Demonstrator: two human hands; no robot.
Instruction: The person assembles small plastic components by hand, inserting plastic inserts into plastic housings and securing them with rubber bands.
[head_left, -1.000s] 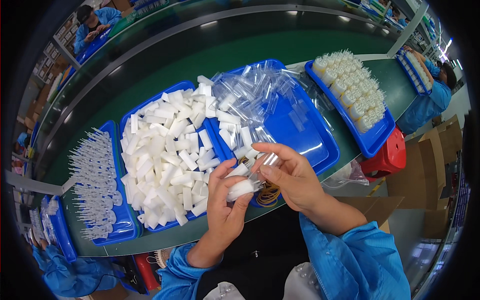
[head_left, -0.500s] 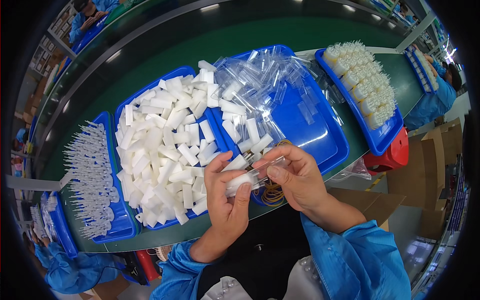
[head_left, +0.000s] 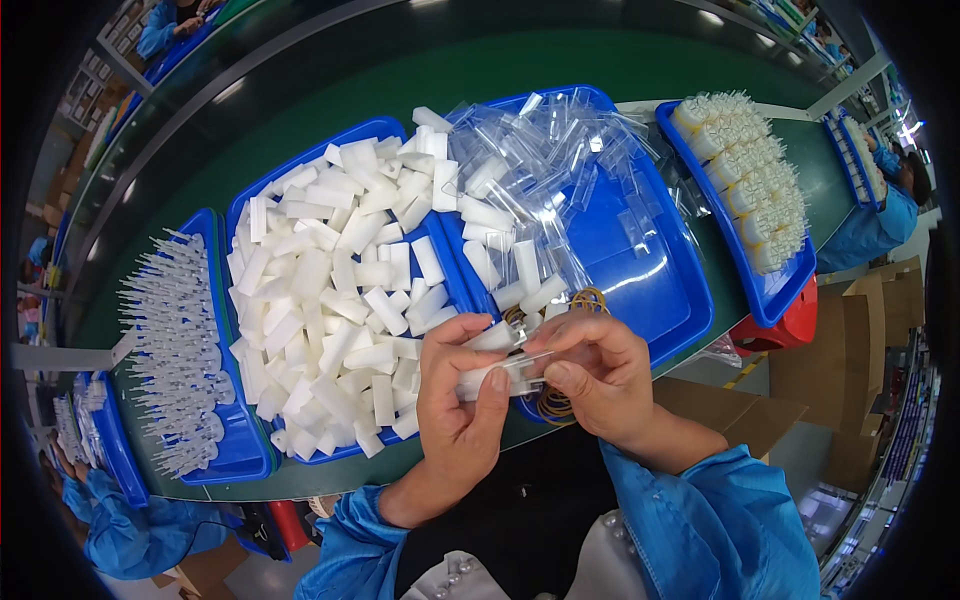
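**Block (head_left: 482, 382) and sleeve (head_left: 524, 372) line up between two hands**

In the head view, we have the left hand (head_left: 455, 400) closed on the white block, thumb below, fingers above. A second block (head_left: 493, 338) sits just above it, at the same hand's fingers.

Here's the key line: the clear sleeve's long axis runs almost nine to three, its right end tipped a touch toward two. It lies between two and three o'clock from the left hand. The right hand (head_left: 605, 385), narrow at thumb and fingers, pinches its far end and is the nearer to that end; from there, we find the block at nine. How far the sleeve wraps the block, we can't tell through the glare.

Around them: bands (head_left: 556, 405) just beyond the fingertips, heaped blocks (head_left: 330, 290) at ten, loose sleeves (head_left: 545, 150) near twelve, over a blue tray (head_left: 650, 290).
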